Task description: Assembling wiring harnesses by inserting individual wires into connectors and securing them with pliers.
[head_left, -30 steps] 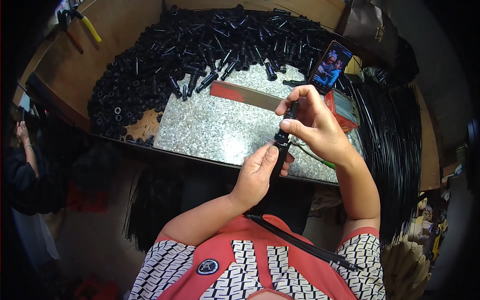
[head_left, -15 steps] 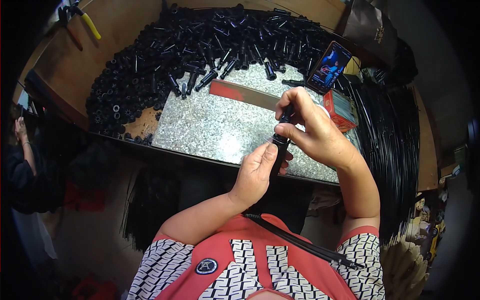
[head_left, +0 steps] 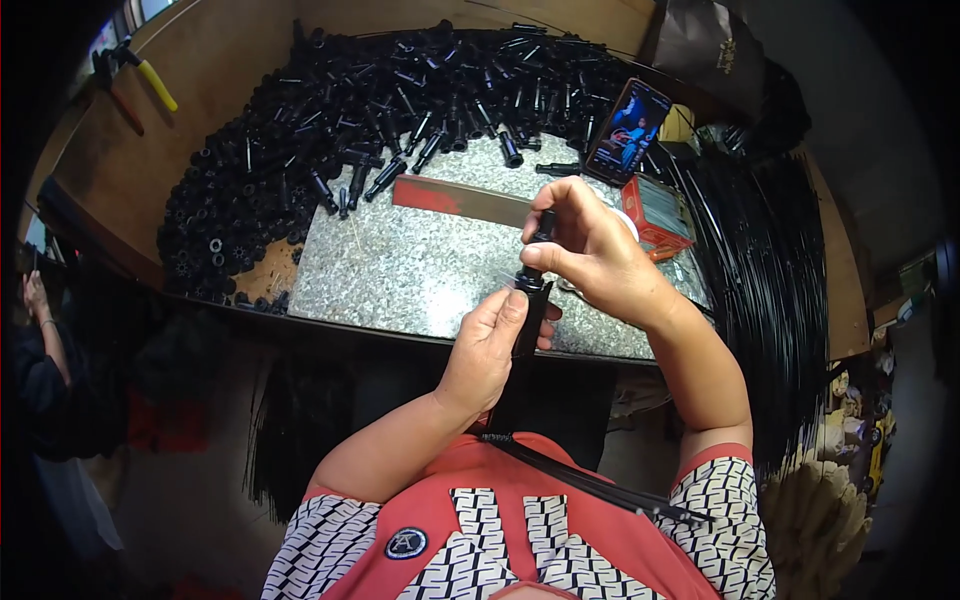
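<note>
My left hand (head_left: 480, 355) is wrapped round a black tube-shaped fitting (head_left: 531, 283), thumb on its near side, fingertips showing past its right side. At the fitting's upper end, my right hand (head_left: 605, 265) pinches a narrower black part (head_left: 545, 228) between thumb and fingers. The two black parts meet in line, held upright over the front edge of a speckled stone slab (head_left: 400, 275). A thin clear sliver sticks out beside my left thumb. Below my left hand, several thin black rods (head_left: 600, 478) lie slantwise against my shirt; whether they join the fitting is hidden.
A large heap of black fittings (head_left: 400, 100) fills the back and left. A flat red-and-grey metal bar (head_left: 460, 198) lies on the slab. Right stand a lit phone (head_left: 630, 130), an orange box (head_left: 655, 225) and long black rods (head_left: 760, 290). Pliers (head_left: 150, 80) hang left; another person's hand (head_left: 36, 297) shows far left.
The whole view has shifted, so the bench and my hands appear a little further left. Both hands keep the same grip on the black parts, with hardly any movement relative to the bench.
</note>
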`<move>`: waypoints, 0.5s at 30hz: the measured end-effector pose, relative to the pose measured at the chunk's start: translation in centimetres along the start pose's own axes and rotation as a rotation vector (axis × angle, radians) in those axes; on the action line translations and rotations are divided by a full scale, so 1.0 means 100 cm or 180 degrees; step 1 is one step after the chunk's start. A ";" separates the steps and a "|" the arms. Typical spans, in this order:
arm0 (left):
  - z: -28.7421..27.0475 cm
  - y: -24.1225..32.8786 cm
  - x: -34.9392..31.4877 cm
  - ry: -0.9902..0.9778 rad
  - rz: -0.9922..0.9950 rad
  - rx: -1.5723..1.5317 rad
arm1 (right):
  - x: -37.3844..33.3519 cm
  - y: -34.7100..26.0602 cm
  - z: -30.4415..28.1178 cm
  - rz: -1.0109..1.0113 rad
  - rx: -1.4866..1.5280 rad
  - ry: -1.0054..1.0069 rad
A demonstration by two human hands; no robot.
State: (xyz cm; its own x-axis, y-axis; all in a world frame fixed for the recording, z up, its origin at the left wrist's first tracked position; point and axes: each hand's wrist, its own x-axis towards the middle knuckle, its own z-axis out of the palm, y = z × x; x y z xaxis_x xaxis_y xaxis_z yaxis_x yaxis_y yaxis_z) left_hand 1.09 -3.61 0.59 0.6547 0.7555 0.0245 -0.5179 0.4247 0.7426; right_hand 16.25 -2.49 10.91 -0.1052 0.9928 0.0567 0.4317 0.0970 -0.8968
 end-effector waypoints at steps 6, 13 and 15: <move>0.001 0.002 0.000 0.0012 -0.0064 -0.0093 | -0.002 0.010 -0.001 0.0099 0.0486 0.0054; 0.005 0.005 -0.002 0.0135 0.0010 -0.0015 | -0.019 0.022 -0.006 -0.0039 -0.0734 -0.0495; 0.004 0.004 -0.001 0.0097 0.0012 -0.0019 | -0.020 0.023 -0.005 -0.0027 -0.0624 -0.0622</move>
State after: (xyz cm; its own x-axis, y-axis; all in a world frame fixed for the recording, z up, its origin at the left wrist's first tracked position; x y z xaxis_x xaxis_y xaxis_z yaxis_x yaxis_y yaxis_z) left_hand 1.04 -3.76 1.14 0.6358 0.7718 0.0067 -0.5235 0.4248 0.7386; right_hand 17.87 -4.17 8.89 -0.2723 0.9614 -0.0390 0.5932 0.1358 -0.7935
